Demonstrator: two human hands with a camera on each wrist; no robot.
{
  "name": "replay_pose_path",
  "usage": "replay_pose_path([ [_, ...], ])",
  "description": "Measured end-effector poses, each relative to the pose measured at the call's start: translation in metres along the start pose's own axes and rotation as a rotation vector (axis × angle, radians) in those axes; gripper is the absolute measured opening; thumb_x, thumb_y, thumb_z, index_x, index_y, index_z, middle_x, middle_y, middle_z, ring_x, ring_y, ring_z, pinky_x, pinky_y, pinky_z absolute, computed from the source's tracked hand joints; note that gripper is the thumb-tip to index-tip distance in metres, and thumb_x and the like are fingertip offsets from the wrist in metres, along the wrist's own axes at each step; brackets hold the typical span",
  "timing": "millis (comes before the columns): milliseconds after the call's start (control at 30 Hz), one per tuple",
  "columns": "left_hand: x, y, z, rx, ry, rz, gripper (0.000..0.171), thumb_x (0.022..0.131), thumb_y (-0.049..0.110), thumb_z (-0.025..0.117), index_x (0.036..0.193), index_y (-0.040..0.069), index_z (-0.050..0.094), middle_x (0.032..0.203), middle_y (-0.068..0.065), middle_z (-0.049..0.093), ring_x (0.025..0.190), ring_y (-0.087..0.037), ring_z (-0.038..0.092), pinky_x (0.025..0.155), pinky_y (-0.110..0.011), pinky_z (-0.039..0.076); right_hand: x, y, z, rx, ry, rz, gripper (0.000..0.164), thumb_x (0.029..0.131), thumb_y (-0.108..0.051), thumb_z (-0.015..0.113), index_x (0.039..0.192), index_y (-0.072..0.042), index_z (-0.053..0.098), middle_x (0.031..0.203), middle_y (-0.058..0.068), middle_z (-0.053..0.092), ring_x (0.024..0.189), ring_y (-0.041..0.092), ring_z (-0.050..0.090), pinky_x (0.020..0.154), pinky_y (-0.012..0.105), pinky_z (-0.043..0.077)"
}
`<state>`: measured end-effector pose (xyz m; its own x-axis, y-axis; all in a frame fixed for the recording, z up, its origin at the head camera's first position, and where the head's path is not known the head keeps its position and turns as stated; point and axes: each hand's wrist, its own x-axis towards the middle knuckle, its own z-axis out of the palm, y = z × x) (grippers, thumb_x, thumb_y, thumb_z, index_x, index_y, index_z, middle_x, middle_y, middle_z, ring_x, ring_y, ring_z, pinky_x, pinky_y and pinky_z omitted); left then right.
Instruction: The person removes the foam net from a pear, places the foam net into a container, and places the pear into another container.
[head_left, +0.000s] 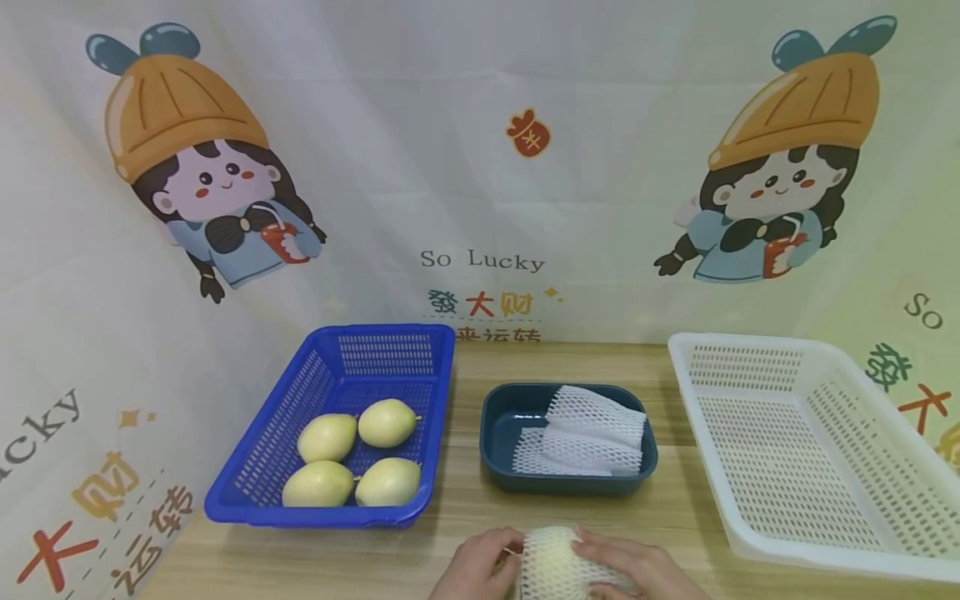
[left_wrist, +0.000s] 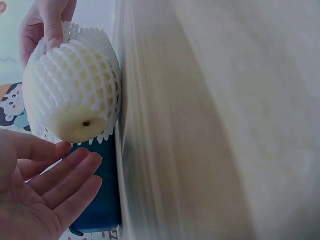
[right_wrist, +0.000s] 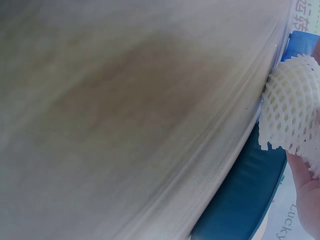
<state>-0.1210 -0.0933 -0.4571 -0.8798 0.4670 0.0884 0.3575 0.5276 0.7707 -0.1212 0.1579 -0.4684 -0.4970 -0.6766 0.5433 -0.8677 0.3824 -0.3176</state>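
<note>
A pale yellow pear (left_wrist: 75, 125) sits inside a white foam net (head_left: 558, 567) at the front edge of the head view. Its end with a dark spot shows bare in the left wrist view. My right hand (head_left: 637, 567) holds the netted pear from the right, thumb and fingers around it. On the other side, my left hand (head_left: 480, 567) pinches the net's edge between thumb and forefinger; its other fingers (left_wrist: 75, 175) are loosely extended. Beyond the hands stands a dark teal tray (head_left: 491, 467) with several foam nets (head_left: 592, 442).
To the left, a blue basket (head_left: 270, 417) contains several bare pears (head_left: 386, 423). A white basket (head_left: 765, 450) with nothing in it stands at the right. Behind the wooden table (head_left: 465, 508) hangs a printed cloth (head_left: 480, 167).
</note>
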Motion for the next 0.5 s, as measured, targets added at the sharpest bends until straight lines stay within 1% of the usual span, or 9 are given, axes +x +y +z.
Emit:
replay_pose_path([
  [133, 0.0015, 0.0001, -0.0016, -0.02, -0.037, 0.036, 0.022, 0.079, 0.004, 0.058, 0.101, 0.003, 0.06, 0.093, -0.002, 0.06, 0.081, -0.007, 0.057, 0.069, -0.023, 0.047, 0.0008, 0.0001, -0.0003, -0.011, 0.001, -0.006, 0.042, 0.081, -0.022, 0.064, 0.121, -0.012, 0.055, 0.118, 0.008, 0.055, 0.099, 0.016, 0.055, 0.08, 0.017, 0.042],
  [167, 0.0016, 0.0002, -0.0018, -0.007, -0.043, 0.071, 0.024, 0.079, 0.005, 0.06, 0.102, 0.003, 0.06, 0.095, -0.002, 0.059, 0.083, -0.007, 0.056, 0.069, -0.022, 0.046, 0.0009, 0.0002, -0.0004, -0.013, 0.001, -0.005, 0.042, 0.081, -0.022, 0.064, 0.121, -0.012, 0.055, 0.117, 0.008, 0.055, 0.099, 0.015, 0.055, 0.08, 0.016, 0.042],
  [233, 0.002, -0.0001, -0.0019, 0.041, -0.051, 0.15, 0.03, 0.077, 0.006, 0.063, 0.106, 0.003, 0.058, 0.098, -0.002, 0.057, 0.087, -0.009, 0.055, 0.07, -0.021, 0.045, 0.0011, 0.0002, -0.0006, -0.017, 0.007, -0.014, 0.041, 0.081, -0.021, 0.064, 0.12, -0.012, 0.056, 0.117, 0.008, 0.056, 0.099, 0.015, 0.056, 0.079, 0.016, 0.042],
  [367, 0.0032, 0.0, 0.0005, 0.2, -0.048, 0.268, 0.044, 0.072, 0.012, 0.069, 0.112, 0.003, 0.054, 0.106, -0.006, 0.054, 0.096, -0.013, 0.051, 0.077, -0.023, 0.044, 0.0022, 0.0006, -0.0012, -0.024, 0.021, -0.042, 0.041, 0.08, -0.018, 0.065, 0.12, -0.011, 0.056, 0.116, 0.009, 0.056, 0.098, 0.016, 0.056, 0.079, 0.017, 0.043],
  [500, 0.0052, 0.0015, 0.0058, 0.218, -0.074, 0.275, 0.06, 0.069, 0.025, 0.074, 0.12, 0.006, 0.05, 0.117, -0.007, 0.049, 0.105, -0.016, 0.048, 0.085, -0.028, 0.041, 0.0036, 0.0008, -0.001, -0.017, 0.023, -0.054, 0.041, 0.081, -0.018, 0.064, 0.121, -0.011, 0.055, 0.116, 0.009, 0.056, 0.098, 0.016, 0.056, 0.079, 0.017, 0.043],
])
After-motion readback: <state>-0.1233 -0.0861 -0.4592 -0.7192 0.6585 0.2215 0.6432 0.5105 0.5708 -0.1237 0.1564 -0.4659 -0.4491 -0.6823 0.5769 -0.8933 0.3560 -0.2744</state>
